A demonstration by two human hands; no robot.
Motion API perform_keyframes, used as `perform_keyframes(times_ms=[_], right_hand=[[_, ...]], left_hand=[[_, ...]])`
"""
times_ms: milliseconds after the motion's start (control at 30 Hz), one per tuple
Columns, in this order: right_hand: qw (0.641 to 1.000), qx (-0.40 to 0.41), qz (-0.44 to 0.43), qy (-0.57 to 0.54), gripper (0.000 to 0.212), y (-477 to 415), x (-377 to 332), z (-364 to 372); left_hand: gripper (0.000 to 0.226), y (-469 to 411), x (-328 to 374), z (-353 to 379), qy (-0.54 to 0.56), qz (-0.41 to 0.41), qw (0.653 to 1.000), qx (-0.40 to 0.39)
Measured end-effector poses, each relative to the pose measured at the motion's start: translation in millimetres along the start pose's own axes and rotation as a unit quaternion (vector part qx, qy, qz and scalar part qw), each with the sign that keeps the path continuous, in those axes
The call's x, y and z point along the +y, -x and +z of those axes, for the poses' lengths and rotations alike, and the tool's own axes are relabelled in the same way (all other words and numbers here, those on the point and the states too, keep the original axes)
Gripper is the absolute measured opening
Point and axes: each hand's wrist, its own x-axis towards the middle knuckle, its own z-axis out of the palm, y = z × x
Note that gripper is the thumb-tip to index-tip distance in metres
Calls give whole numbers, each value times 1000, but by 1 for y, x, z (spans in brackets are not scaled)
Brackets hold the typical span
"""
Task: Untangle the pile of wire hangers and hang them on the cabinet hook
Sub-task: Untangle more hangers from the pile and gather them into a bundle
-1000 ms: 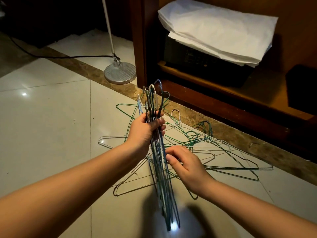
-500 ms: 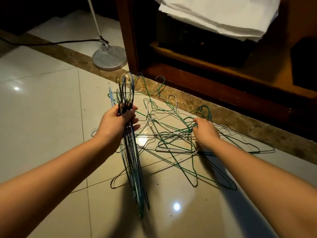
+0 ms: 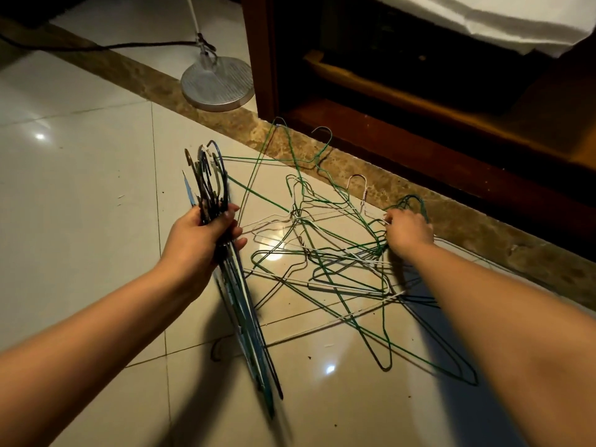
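Gripped tight in the left hand point(image 3: 206, 237), hooks upward: a sorted bundle of hangers point(image 3: 209, 185). Sprawled flat on the floor point(image 3: 80, 188) just to its right: the tangled pile point(image 3: 303, 221), spreading toward the cabinet point(image 3: 419, 146). Nearer that pile, at its far edge: the right hand point(image 3: 408, 232), fingers curled among green loops, grip not discernible. No legible writing.

The floor point(image 3: 80, 188) is of glossy pale tiles, with a brown marble strip point(image 3: 467, 227) running along the foot of the wooden cabinet point(image 3: 419, 150). A tangled pile of wire hangers point(image 3: 303, 219), green and white, lies on the tiles and partly on the strip. A round metal lamp base point(image 3: 217, 83) stands farther back, with a black cable point(image 3: 96, 46) leading to it.
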Motion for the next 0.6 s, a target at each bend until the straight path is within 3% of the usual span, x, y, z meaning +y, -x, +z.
perform_keyframes(times_ms=[167, 300, 600], right_hand=[[999, 41, -13, 13, 25, -4, 0, 3], [992, 55, 1, -110, 19, -3, 4, -5], [980, 64, 34, -187, 19, 19, 42, -7]], left_hand=[[11, -3, -1, -4, 11, -1, 1000, 5], [10, -4, 0, -4, 14, 0, 1000, 21], [8, 2, -1, 7, 20, -9, 999, 24]])
